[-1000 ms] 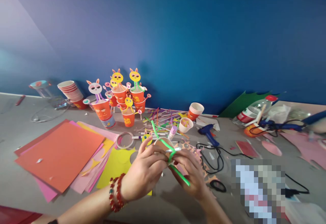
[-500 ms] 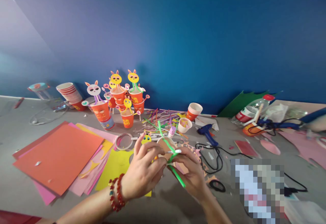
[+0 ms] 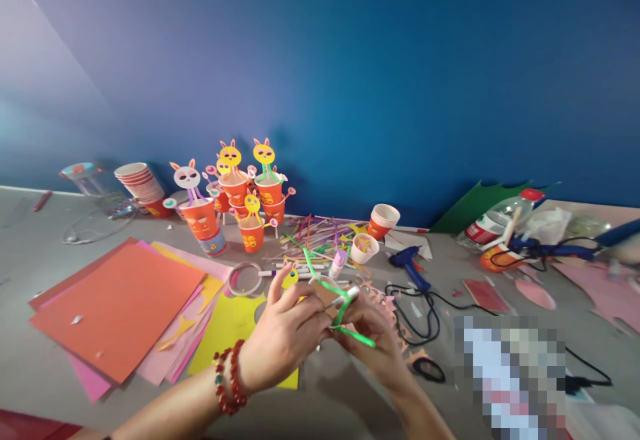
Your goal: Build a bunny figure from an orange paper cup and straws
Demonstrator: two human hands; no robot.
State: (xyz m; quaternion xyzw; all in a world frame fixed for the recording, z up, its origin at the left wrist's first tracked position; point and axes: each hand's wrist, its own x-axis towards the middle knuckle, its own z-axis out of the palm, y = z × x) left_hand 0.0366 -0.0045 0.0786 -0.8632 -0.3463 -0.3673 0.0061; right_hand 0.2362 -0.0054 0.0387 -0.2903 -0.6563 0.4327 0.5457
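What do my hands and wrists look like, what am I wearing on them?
Your left hand has red beads around its wrist in two strands, with a greenish bead among them. Your right hand and its forearm show nothing worn.

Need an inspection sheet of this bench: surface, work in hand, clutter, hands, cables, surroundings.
Surface: grey table, paper scraps scattered; no spill seen.
Job's things: paper cup and green strip in hand, white-tipped slim item beside them; finished-looking rabbit-faced cups behind.
Clutter: coloured sheets at left, loose strips mid-table, drink bottle at right; pixelated patch unreadable.
Hands: right hand holds the cup; left hand at it, exact grip hidden.
Cables: black cable loops near the blue glue gun; plug state unclear.
Surroundings: blue wall behind; people nearby: nothing certain seen.
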